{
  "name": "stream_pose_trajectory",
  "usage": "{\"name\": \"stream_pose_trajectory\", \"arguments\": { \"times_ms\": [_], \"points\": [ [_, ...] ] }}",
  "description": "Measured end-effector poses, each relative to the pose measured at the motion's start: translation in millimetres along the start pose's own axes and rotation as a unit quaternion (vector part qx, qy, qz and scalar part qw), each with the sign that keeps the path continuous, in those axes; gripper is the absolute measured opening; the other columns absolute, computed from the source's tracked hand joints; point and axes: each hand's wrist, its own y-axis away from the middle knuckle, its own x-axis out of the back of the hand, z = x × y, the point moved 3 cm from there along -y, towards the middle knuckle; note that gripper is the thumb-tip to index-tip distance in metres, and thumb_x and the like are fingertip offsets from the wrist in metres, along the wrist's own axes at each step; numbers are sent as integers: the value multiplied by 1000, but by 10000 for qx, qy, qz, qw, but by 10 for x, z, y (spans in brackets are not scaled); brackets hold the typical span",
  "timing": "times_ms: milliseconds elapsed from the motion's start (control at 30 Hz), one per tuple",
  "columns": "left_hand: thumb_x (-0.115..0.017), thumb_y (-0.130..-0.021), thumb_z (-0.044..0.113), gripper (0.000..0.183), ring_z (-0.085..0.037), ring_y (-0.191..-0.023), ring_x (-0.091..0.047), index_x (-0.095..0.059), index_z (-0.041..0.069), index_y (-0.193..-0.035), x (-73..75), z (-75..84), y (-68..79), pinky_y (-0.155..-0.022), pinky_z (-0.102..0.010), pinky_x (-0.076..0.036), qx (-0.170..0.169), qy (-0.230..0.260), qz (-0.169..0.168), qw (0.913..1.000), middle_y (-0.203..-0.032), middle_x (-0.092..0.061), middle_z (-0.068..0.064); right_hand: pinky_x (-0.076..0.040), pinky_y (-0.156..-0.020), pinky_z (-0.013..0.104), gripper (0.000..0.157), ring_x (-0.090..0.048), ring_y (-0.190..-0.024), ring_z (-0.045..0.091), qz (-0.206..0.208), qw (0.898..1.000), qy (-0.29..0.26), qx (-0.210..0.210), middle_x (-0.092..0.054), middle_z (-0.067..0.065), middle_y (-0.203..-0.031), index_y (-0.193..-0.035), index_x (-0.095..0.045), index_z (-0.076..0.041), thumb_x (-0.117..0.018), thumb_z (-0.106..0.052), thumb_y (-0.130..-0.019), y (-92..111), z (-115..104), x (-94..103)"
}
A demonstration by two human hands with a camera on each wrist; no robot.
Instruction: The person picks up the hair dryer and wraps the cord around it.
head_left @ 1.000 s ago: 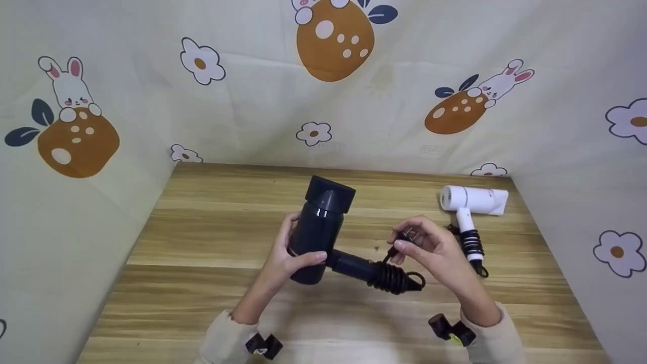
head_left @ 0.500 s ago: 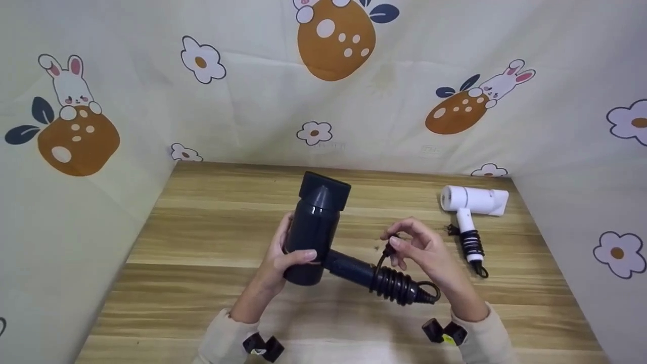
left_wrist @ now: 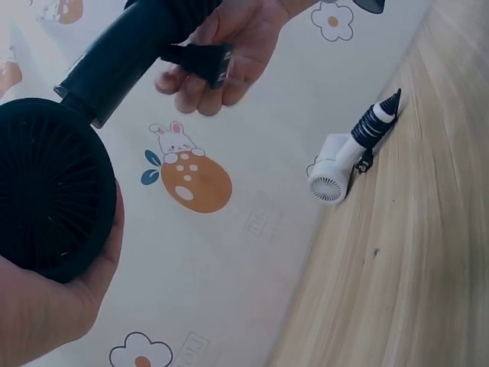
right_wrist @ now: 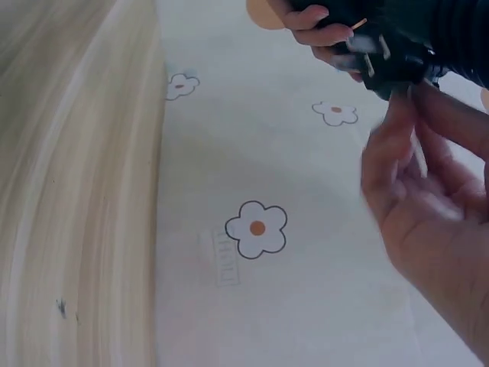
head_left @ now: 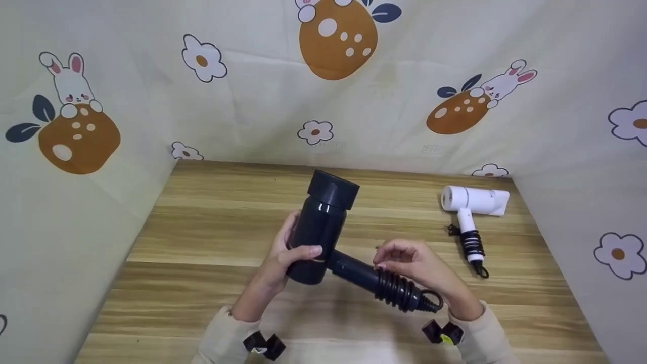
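Note:
My left hand [head_left: 279, 265] grips the barrel of a black hair dryer [head_left: 319, 227] above the table, thumb across the front. Its flat nozzle [head_left: 333, 189] points up and away, and the handle [head_left: 355, 269] slants down to the right. A black power cord [head_left: 397, 288] is coiled round the handle's lower end. My right hand [head_left: 417, 263] is beside the coils, its thumb and fingertips pinching the plug [right_wrist: 393, 73] at the cord's end. In the left wrist view, the round intake grille [left_wrist: 50, 191] shows, with the plug [left_wrist: 200, 63] in front of the right fingers.
A white hair dryer [head_left: 475, 200], its black cord wound round its handle, lies on the wooden table [head_left: 202, 227] at the back right. Printed cloth walls [head_left: 242, 101] rise along the table's back and sides.
My right hand has moved down and left with the plug, closer to the coiled cord. The black hair dryer has shifted slightly in my left hand, its handle end lower.

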Motion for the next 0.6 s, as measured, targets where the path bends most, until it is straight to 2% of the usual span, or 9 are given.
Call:
{"name": "stream_pose_trajectory", "arguments": {
  "times_ms": [67, 133, 267, 367, 500, 600],
  "points": [
    [-71, -68, 12, 61, -23, -98, -54, -44, 10, -122, -20, 24, -16, -85, -40, -47, 99, -167, -65, 9998, -108, -55, -8, -54, -74, 22, 16, -64, -82, 6, -123, 9990, -42, -422, -67, 2, -93, -98, -63, 8, -60, -1, -85, 14, 8, -5],
    [-73, -67, 11, 62, -24, -95, -56, -44, 9, -122, -37, 42, -27, -81, -40, -50, 213, -363, -57, 9991, -107, -56, -9, -55, -76, 26, 20, -65, -84, 8, -258, 9975, 0, -652, -68, 9, -95, -104, -63, 7, -57, -5, -89, 26, 8, -12],
    [-76, -67, 14, 64, -24, -92, -58, -45, 9, -124, -63, 59, -42, -79, -38, -51, 478, -857, 73, 9951, -105, -57, -11, -55, -79, 27, 32, -66, -89, 11, -615, 9952, 174, -747, -66, 22, -101, -121, -54, 8, -52, -10, -94, 75, -27, -48],
    [-77, -67, 18, 66, -22, -89, -59, -46, 11, -125, -80, 57, -59, -79, -35, -50, 624, -1298, 98, 9895, -102, -59, -13, -53, -81, 25, 45, -65, -94, 12, -784, 9919, 626, -778, -66, 20, -106, -127, -50, 5, -61, -17, -89, 97, -73, -140],
    [-79, -66, 21, 68, -21, -86, -61, -46, 13, -125, -104, 47, -103, -76, -35, -51, 595, -1759, -94, 9826, -100, -62, -13, -51, -82, 22, 53, -62, -96, 13, -540, 9871, 1072, -1058, -66, 13, -109, -124, -55, -1, -72, -27, -80, 94, -60, -289],
    [-79, -66, 21, 67, -21, -85, -62, -46, 13, -125, -107, 37, -149, -75, -35, -53, 532, -1849, -293, 9809, -100, -63, -14, -52, -80, 22, 49, -63, -95, 13, -207, 9886, 695, -1318, -66, 15, -109, -120, -58, -1, -73, -22, -78, 108, 13, -342]
  ]
}}
